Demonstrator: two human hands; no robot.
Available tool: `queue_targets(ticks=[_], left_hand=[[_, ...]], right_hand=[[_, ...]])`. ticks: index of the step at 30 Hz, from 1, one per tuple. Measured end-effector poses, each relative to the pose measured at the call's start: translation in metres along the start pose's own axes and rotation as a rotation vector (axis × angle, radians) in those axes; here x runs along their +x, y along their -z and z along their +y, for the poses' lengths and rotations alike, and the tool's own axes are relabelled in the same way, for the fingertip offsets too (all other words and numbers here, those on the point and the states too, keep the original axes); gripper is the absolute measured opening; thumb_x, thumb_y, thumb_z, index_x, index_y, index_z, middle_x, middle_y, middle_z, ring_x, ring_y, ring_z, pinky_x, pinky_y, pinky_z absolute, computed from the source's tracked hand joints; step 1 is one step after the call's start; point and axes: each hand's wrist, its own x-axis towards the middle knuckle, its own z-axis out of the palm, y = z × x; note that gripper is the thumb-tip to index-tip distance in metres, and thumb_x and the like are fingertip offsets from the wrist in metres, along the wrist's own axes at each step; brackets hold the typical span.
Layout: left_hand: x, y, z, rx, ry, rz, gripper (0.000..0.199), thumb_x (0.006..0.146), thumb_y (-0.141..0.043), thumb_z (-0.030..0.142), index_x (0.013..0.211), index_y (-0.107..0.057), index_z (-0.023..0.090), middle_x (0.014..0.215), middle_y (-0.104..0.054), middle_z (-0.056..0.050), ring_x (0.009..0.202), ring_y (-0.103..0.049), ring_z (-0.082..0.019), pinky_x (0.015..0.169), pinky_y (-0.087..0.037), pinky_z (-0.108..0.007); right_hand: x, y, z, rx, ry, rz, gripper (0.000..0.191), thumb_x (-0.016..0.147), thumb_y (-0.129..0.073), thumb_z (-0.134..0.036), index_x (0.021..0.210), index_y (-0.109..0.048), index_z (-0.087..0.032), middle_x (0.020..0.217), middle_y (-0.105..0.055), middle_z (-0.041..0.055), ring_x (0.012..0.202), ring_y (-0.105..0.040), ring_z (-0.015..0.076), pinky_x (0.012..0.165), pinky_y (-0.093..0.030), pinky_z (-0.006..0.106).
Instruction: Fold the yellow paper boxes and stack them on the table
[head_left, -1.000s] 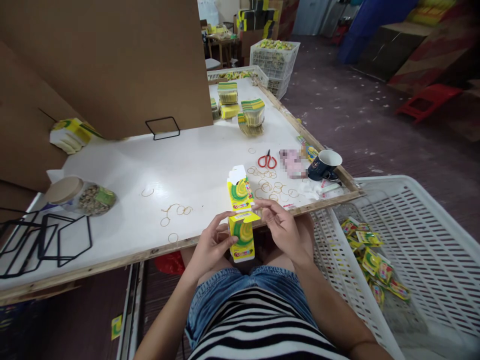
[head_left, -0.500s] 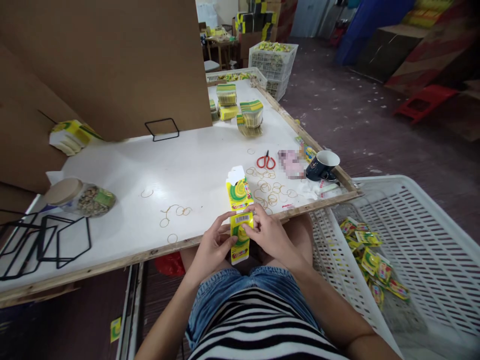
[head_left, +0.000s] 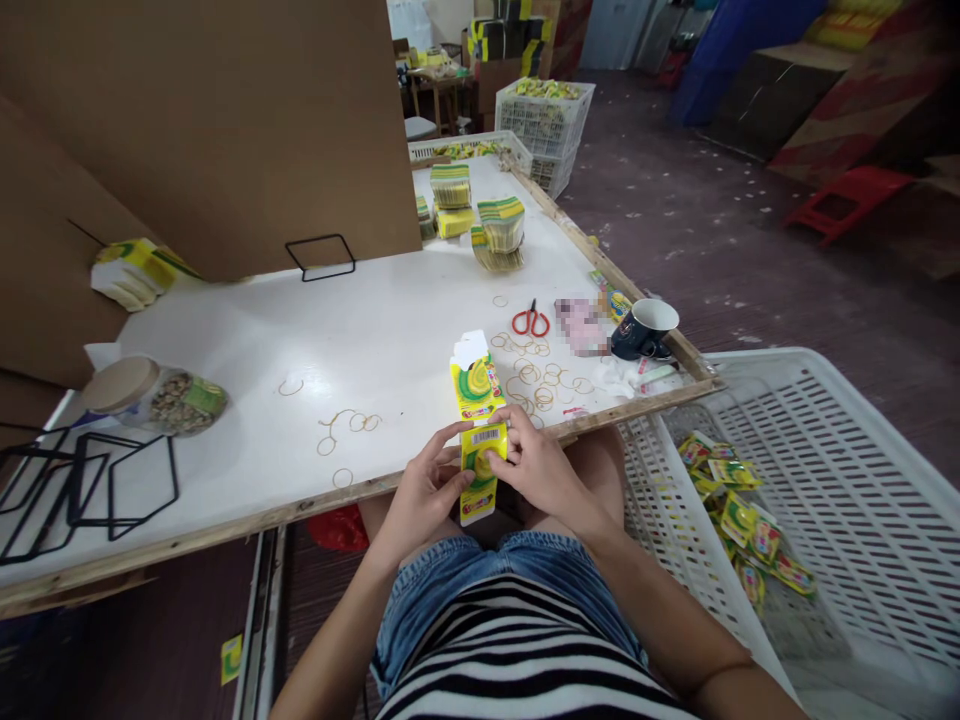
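Observation:
Both hands hold a yellow and green printed packet (head_left: 480,495) over my lap, at the table's front edge. My left hand (head_left: 427,490) grips its left side, thumb on the front. On its right side my right hand (head_left: 536,460) pinches the packet near a barcode, fingers curled at the top. Just beyond, a yellow and green card (head_left: 477,385) with a white flap lies on the white table (head_left: 247,350). Whether the card and the packet are joined is hidden by my fingers.
Red-handled scissors (head_left: 531,320), rubber bands (head_left: 551,375) and a dark mug (head_left: 645,330) are at the right. Card stacks (head_left: 501,225) stand farther back. A jar (head_left: 154,395) and black wire frames (head_left: 124,485) lie left. A white crate (head_left: 817,400) with packets stands lower right.
The view has shifted very slightly. Both hands keep their grip on the packet, and nothing else has visibly moved.

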Motion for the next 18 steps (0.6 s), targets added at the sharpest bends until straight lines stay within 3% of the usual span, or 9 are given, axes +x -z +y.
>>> queue_targets(ticks=[4,11,15,18], left_hand=[[-0.0003,0.0008,0.0004,-0.038,-0.003,0.000,0.056,0.083,-0.068,0.027,0.133,-0.043,0.021,0.116,-0.068,-0.011,0.089,-0.069,-0.019,0.080,-0.057,-0.031],[-0.0011,-0.0025,0.0005,0.072,0.000,0.022,0.052,0.085,-0.065,0.027,0.133,-0.047,0.020,0.102,-0.070,-0.007,0.083,-0.068,-0.017,0.075,-0.057,-0.027],[-0.0005,0.0011,0.0051,0.022,-0.028,0.023,0.053,0.084,-0.068,0.027,0.132,-0.046,0.019,0.107,-0.070,-0.010,0.086,-0.069,-0.018,0.076,-0.057,-0.029],[0.0003,0.0047,0.0069,-0.046,-0.036,0.021,0.055,0.081,-0.071,0.025,0.130,-0.045,0.019,0.111,-0.070,-0.011,0.090,-0.070,-0.021,0.077,-0.058,-0.031]], right_hand=[[-0.0017,-0.0010,-0.0022,0.040,0.036,-0.020,0.030,0.079,-0.055,-0.022,0.108,-0.046,-0.023,0.053,-0.036,-0.0109,0.047,-0.043,0.0129,0.050,-0.029,0.023],[-0.0019,-0.0059,-0.0006,0.051,-0.073,0.058,0.030,0.075,-0.056,-0.020,0.104,-0.048,-0.023,0.050,-0.034,-0.0117,0.046,-0.041,0.0128,0.049,-0.028,0.023],[-0.0040,-0.0015,0.0000,0.157,0.024,0.026,0.032,0.080,-0.058,-0.022,0.112,-0.053,-0.021,0.053,-0.038,-0.0101,0.048,-0.041,0.0118,0.050,-0.031,0.023],[-0.0061,0.0036,0.0039,0.290,0.119,0.033,0.027,0.087,-0.059,-0.031,0.112,-0.062,-0.022,0.067,-0.053,-0.0031,0.057,-0.047,0.0124,0.053,-0.038,0.024]])
